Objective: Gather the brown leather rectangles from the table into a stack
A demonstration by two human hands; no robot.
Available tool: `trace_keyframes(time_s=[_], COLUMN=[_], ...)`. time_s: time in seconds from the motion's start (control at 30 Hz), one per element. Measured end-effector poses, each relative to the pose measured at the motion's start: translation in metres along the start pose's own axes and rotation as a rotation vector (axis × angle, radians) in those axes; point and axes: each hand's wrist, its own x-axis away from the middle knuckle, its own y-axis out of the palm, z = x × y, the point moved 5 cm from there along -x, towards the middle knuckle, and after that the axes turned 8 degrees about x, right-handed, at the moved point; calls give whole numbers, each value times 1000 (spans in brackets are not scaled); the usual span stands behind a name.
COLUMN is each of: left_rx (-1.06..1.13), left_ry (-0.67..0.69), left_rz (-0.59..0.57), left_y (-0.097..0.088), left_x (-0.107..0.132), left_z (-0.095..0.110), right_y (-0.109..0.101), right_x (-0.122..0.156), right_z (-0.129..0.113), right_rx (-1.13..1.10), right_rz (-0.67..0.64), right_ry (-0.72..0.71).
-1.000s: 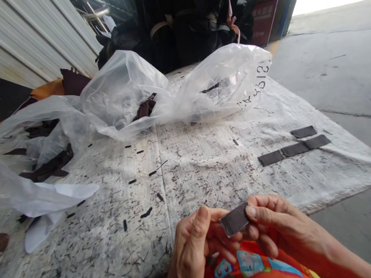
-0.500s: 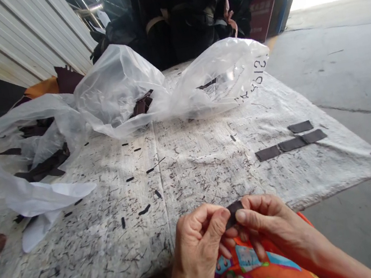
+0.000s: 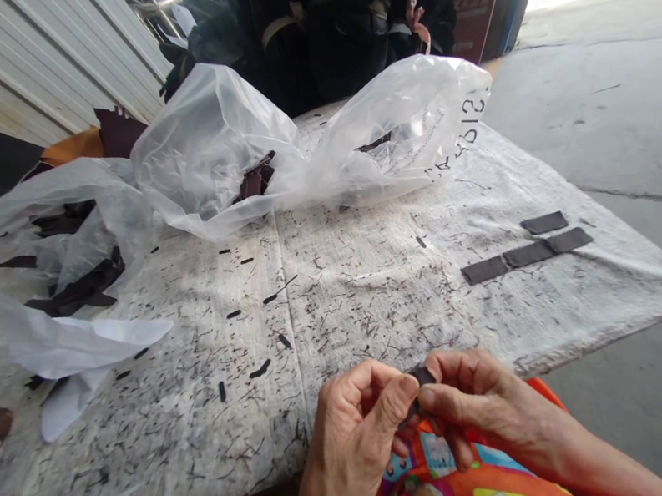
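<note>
Between the thumbs and fingertips of both hands is a small dark fabric piece [image 3: 421, 375], mostly covered by the fingers. My left hand [image 3: 363, 437] pinches its left end, and my right hand [image 3: 487, 400] pinches its right end, thumbs almost touching. The hands are over my lap at the table's front edge. To the right on the table lie several flat dark rectangular pieces: three end to end in a row [image 3: 527, 253] and a single piece [image 3: 544, 224] just behind them.
A white cloth-covered table [image 3: 367, 310] is strewn with dark thread bits and small scraps. Clear plastic bags [image 3: 210, 133] with dark pieces inside stand along the back and left. A white sheet [image 3: 99, 342] lies at the left. Dark bundles [image 3: 327, 37] are stacked behind.
My hands have drawn closer together on the dark fabric piece, and less of it shows now. The camera view has shifted slightly; the things on the table look unmoved.
</note>
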Motion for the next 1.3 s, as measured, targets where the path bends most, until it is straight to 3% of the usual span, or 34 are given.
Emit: trace_keyframes(time_s=[0.2, 0.5, 0.7, 0.8, 1.03, 1.3], left_rx=[-66, -175, -278, -327, 26, 301], left_ry=[66, 215, 181, 166, 236, 120], left_rz=[70, 197, 52, 43, 272, 334], left_y=[-1, 1, 1, 1, -8, -27], left_x=[0, 4, 6, 4, 5, 13], left_z=[2, 0, 14, 17, 12, -3], right_y=[4, 8, 8, 8, 18, 20], right_x=[3, -1, 2, 3, -1, -3], right_z=[-6, -11, -4, -2, -10, -12], right_rx=[-1, 22, 187, 280, 203, 214], right_rz=[-46, 87, 80, 86, 144, 170], right_ry=[-12, 6, 57, 68, 27, 59])
